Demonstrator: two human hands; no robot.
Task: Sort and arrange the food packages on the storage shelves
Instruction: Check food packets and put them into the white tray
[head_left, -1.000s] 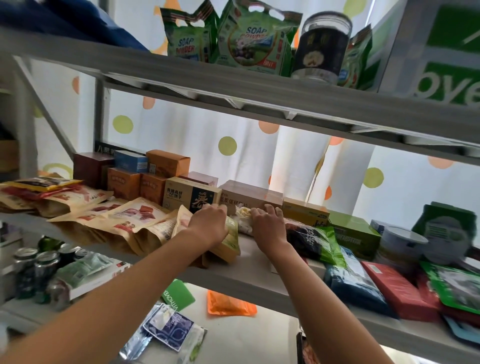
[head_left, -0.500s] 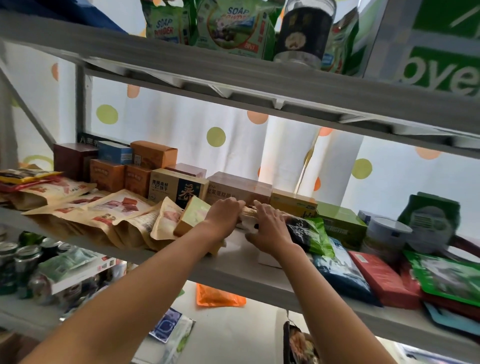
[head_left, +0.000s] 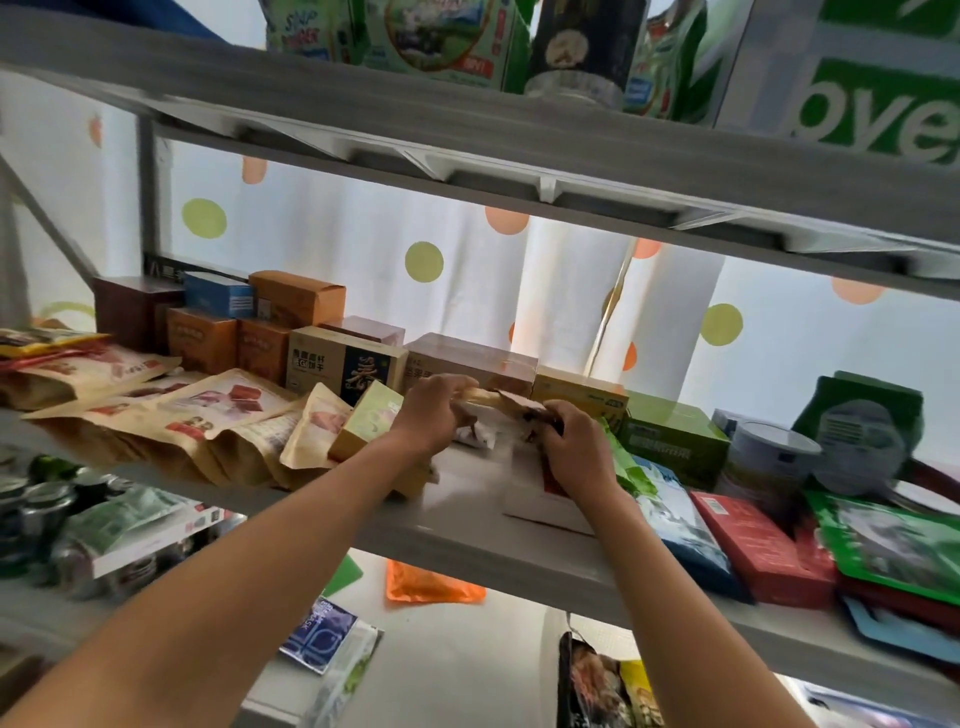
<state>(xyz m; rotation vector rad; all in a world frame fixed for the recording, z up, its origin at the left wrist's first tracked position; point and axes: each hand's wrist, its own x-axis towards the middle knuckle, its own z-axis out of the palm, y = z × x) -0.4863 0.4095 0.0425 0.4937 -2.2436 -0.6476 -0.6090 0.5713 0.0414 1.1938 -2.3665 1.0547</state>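
A tan packet (head_left: 491, 402) is pinched at either end by left hand (head_left: 434, 415) and right hand (head_left: 576, 449). It is held just above the middle shelf (head_left: 467, 499), fingers curled.

Food packages on the middle shelf (head_left: 467, 514)

A small tan packet (head_left: 488, 397) is lifted above the shelf, tilted, pinched between the left hand (head_left: 434, 415) and the right hand (head_left: 574, 447). Kraft-paper pouches (head_left: 171, 415) lie overlapping to the left. Cardboard boxes (head_left: 343, 361) stand in a row along the back. A green box (head_left: 675, 441) and flat red and blue packs (head_left: 748, 551) lie to the right.
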